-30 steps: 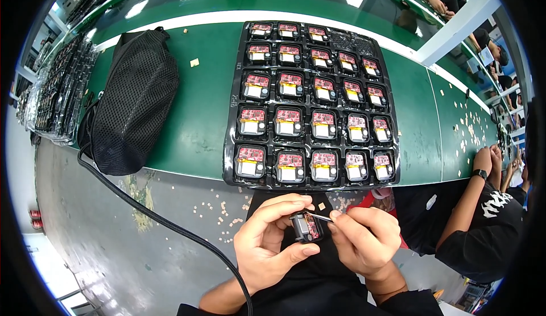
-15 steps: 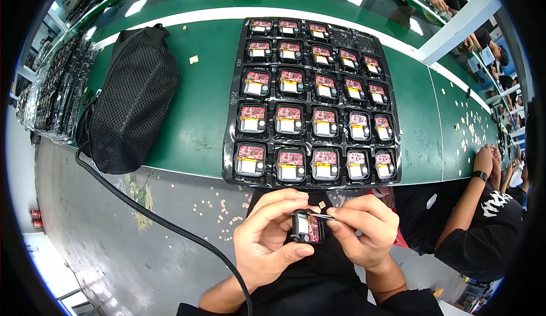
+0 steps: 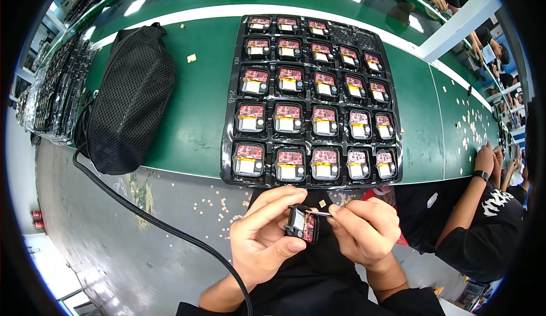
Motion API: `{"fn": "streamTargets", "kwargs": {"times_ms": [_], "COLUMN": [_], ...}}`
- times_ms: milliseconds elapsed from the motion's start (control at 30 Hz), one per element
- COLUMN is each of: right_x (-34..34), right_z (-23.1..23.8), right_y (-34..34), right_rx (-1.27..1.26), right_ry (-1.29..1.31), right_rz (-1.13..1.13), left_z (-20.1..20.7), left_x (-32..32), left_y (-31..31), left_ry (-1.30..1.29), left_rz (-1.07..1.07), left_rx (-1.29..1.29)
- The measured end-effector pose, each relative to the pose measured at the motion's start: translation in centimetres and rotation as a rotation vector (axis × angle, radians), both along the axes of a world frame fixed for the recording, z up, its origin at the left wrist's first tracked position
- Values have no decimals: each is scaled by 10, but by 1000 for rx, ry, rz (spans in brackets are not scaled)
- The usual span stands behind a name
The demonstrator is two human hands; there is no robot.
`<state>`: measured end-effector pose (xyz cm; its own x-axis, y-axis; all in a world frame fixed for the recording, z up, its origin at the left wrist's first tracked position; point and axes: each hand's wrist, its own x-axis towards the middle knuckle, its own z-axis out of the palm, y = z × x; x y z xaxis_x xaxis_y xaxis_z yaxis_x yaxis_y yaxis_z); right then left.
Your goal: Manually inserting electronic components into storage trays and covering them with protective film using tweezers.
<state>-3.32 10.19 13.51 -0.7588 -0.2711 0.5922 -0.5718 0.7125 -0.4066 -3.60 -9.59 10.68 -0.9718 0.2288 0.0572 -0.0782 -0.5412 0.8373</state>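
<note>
Below the table's near edge, my left hand (image 3: 256, 245) is closed around a small black watch case (image 3: 302, 225), held tilted between thumb and fingers. Inside the case show a red circuit board and a silvery-white block. My right hand (image 3: 368, 231) pinches a pair of thin metal tweezers (image 3: 322, 213), their tip at the upper edge of the case. Whether the tip touches a part inside is too small to tell. Just beyond both hands lies a black plastic tray (image 3: 226, 165) with rows of similar open watch cases (image 3: 290, 164), each with a red board, white block and yellow strip.
A black mesh bag (image 3: 136, 97) lies on the green table (image 3: 199, 105) left of the tray. A thick black cord (image 3: 159, 231) runs past my left arm. Stacked trays (image 3: 54, 97) stand at the far left. A co-worker (image 3: 478, 231) sits at right, near scattered small pale squares (image 3: 469, 125).
My left hand has shifted slightly left and tilted the watch case more. The tweezers remain in my right hand, at the case's upper edge.
</note>
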Motion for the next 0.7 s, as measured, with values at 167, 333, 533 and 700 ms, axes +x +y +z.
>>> {"fn": "streamTargets", "kwargs": {"times_ms": [167,333,533,700], "right_x": [1,1,4,8], "right_z": [1,1,1,1], "right_y": [2,2,1,-2], "right_rx": [-46,-126,-63,-68], "right_ry": [-32,-107,-66,-72], "right_rz": [1,-6,-28,-60], "left_z": [3,4,5,10], "left_x": [-1,-1,-1,1], "left_y": [2,3,3,7], "left_ry": [-7,-17,-16,-19], "left_rz": [-4,-16,-18,-4], "left_rx": [-17,-17,-58,-90]}}
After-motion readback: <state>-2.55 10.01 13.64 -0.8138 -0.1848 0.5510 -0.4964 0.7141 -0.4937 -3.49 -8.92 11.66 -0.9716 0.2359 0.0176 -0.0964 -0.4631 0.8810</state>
